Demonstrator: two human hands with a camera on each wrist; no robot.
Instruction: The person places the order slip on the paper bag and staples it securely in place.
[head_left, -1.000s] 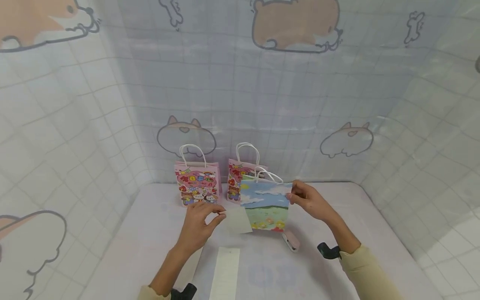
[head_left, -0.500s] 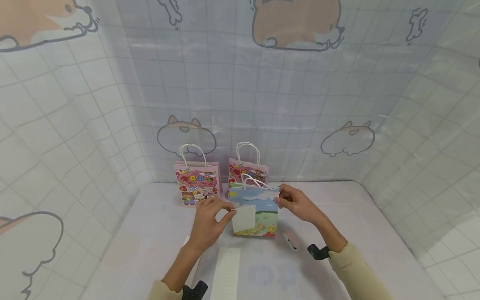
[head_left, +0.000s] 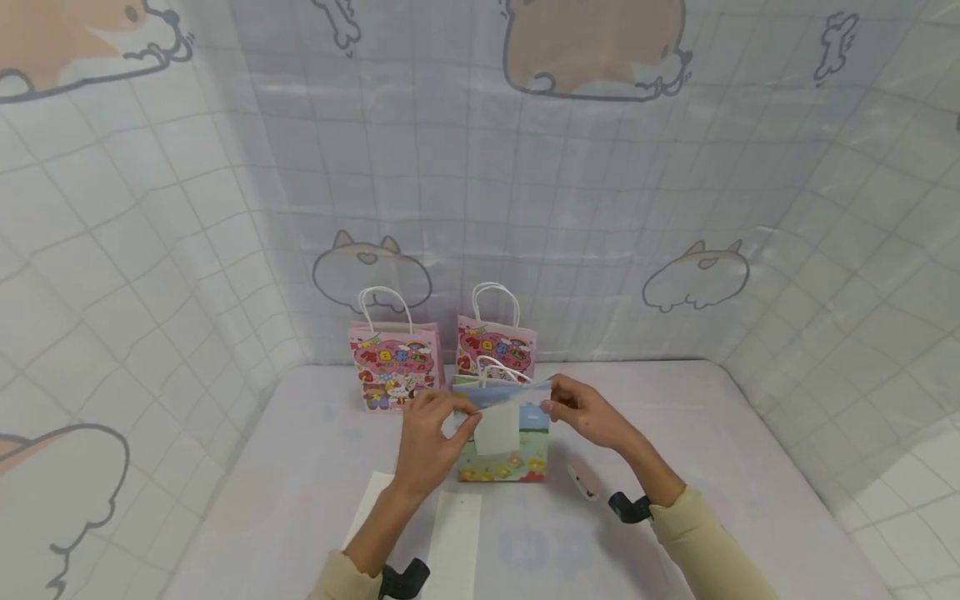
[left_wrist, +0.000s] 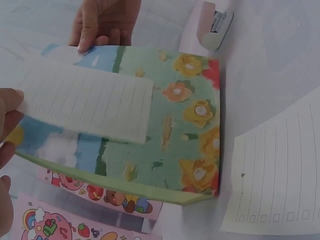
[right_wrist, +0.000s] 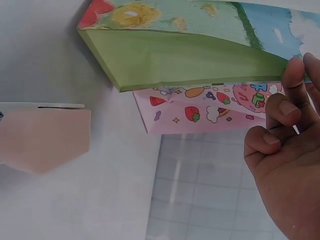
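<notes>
A small paper gift bag [head_left: 502, 469], printed with blue sky and a flowery meadow, has white cord handles and green sides. Its top right edge is pinched between the thumb and fingers of my right hand [head_left: 590, 414]. My left hand [head_left: 431, 440] pinches a lined slip of paper [head_left: 497, 431] by one end. That slip overlaps the bag's front; in the left wrist view its lined face [left_wrist: 95, 100] covers part of the sky and meadow print. The right wrist view shows the bag's green side panel [right_wrist: 165, 57] beside the right fingers.
Two pink cartoon gift bags [head_left: 397, 367] stand at the back by the patterned curtain, the right one partly hidden. A pink stapler [head_left: 582, 482] lies right of the meadow bag. Two long lined paper strips [head_left: 453, 542] lie in front, one partly under the left forearm.
My right hand has brought the meadow bag left and lower, toward me. My left hand has moved the slip rightward across the bag's front.
</notes>
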